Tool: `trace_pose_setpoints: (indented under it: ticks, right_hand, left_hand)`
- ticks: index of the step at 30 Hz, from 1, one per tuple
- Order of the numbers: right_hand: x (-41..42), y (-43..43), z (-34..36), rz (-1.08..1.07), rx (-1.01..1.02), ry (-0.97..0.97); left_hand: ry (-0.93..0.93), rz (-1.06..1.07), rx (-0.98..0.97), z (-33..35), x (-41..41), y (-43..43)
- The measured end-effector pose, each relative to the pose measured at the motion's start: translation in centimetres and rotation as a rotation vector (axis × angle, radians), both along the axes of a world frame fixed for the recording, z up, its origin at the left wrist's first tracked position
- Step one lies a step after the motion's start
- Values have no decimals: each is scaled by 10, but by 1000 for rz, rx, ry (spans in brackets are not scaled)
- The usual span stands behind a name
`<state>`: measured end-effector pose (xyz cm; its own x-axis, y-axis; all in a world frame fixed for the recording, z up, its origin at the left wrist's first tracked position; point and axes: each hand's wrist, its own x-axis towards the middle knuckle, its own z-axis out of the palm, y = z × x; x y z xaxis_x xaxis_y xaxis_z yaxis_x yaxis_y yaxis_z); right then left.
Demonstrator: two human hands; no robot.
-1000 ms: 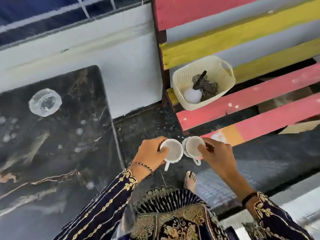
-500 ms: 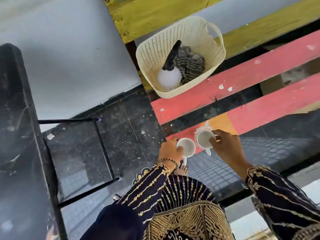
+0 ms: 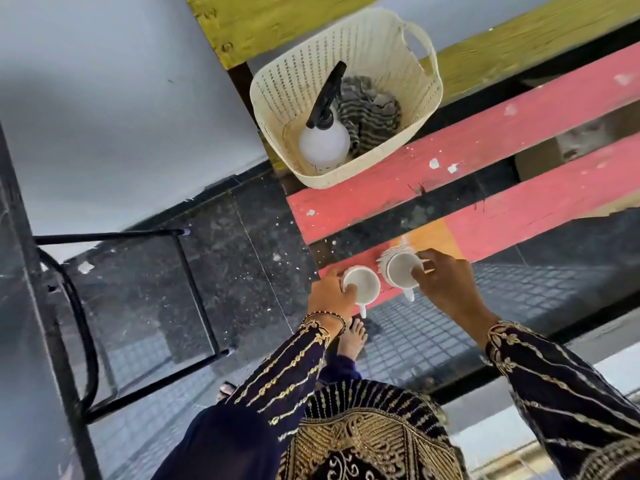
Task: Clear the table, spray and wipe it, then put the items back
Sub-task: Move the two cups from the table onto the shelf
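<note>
My left hand (image 3: 330, 296) grips a white mug (image 3: 363, 285) by its rim. My right hand (image 3: 446, 287) grips a second white mug (image 3: 400, 271) the same way. A white holder of toothpicks (image 3: 393, 252) shows just behind the right mug. Both mugs hover low over the front edge of a pink and orange slatted bench (image 3: 485, 150). On the bench stands a cream plastic basket (image 3: 381, 46) holding a white spray bottle with a black nozzle (image 3: 323, 140) and a striped grey cloth (image 3: 370, 112).
The dark marble table edge (image 3: 14, 271) runs down the far left, with its black metal frame (image 3: 194, 289) beside it. My bare foot (image 3: 351, 339) stands on the dark tiled floor below the mugs. A white wall rises behind.
My view has swung right, away from the tabletop and its glass ashtray, toward the bench. Both hands have carried the mugs forward and down to the bench's front slat.
</note>
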<state>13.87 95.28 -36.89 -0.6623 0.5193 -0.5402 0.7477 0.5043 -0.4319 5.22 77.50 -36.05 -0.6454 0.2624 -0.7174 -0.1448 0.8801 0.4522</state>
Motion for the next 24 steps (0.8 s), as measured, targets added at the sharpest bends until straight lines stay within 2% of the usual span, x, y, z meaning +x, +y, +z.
trace_pose_setpoints:
  ticks: [7, 16, 21, 24]
  right_hand:
    - [-11, -23, 52, 143, 135, 3]
    - [-69, -127, 134, 403, 91, 152]
    - [-117, -205, 185, 520, 47, 400]
    - [-144, -254, 216, 628, 47, 485]
  left_hand:
    - [25, -4, -78, 49, -12, -20]
    - [154, 172, 43, 140, -34, -96]
    - [267, 385, 126, 195, -53, -168]
    - [355, 498, 166, 223, -61, -214]
